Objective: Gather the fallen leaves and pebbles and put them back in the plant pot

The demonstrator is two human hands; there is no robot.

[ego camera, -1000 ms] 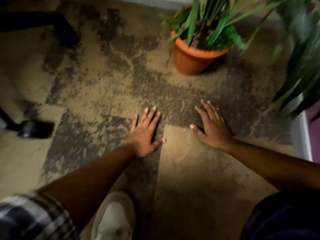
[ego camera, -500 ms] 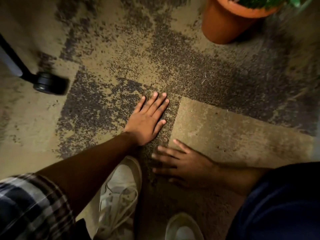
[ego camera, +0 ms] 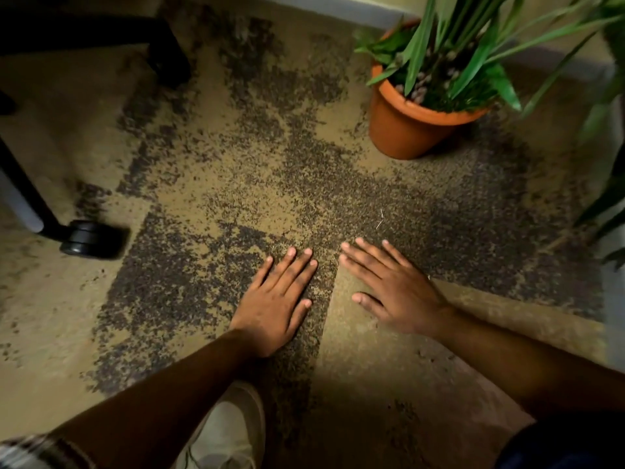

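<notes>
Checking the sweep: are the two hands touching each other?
Apart. The head view shows a strip of carpet between the left hand and right hand.

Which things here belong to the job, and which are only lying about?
Job: pot; plant; left hand and right hand, both flat on the carpet.
Lying about: chair wheel; shoe; thin pale straw.

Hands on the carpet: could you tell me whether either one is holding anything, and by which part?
Nothing is held. The left hand and the right hand both lie flat on the carpet with fingers straight, apart from the plant pot.
</notes>
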